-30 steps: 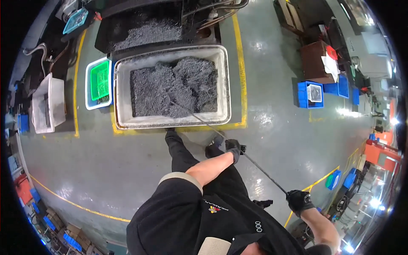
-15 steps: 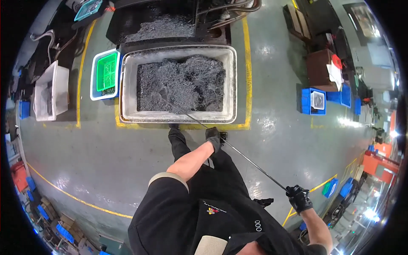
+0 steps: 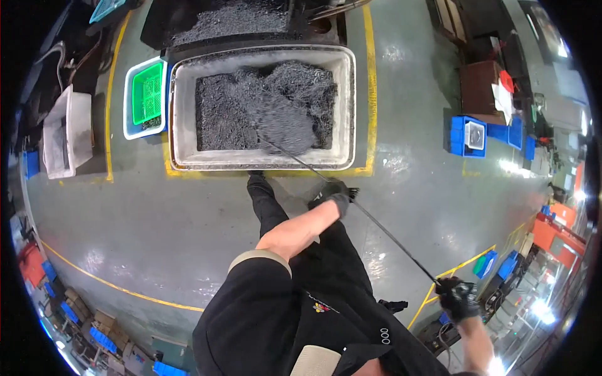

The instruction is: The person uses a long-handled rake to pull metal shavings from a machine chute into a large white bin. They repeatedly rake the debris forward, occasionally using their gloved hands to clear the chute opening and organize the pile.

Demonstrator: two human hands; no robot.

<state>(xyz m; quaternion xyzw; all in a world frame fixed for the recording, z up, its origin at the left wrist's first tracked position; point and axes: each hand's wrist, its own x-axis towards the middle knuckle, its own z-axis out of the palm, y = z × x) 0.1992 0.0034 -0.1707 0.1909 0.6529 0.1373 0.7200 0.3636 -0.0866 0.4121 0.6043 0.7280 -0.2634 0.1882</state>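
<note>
A long thin metal rod (image 3: 394, 237) slants from the lower right up to a white rectangular tub (image 3: 263, 161). Its far end goes into a heap of dark grey metal shavings (image 3: 226, 113), so its head is hidden. My left hand (image 3: 337, 195), in a black glove, is closed around the rod's middle, just in front of the tub's near rim. Farther back on the lower right, my right hand (image 3: 459, 299), gloved in black too, grips the rod's near end.
Left of the tub stands a blue-and-white bin (image 3: 130, 119) with a green basket (image 3: 148, 94) in it. A dark machine bed (image 3: 157, 25) with shavings lies behind. Another white tub (image 3: 78, 135) is at far left, blue crates (image 3: 461, 135) at right. Yellow lines mark the floor.
Both hands have shifted rightward with the rod. Its far end has drawn toward the tub's near side, and the shavings near the middle have moved. The view has tilted slightly.
</note>
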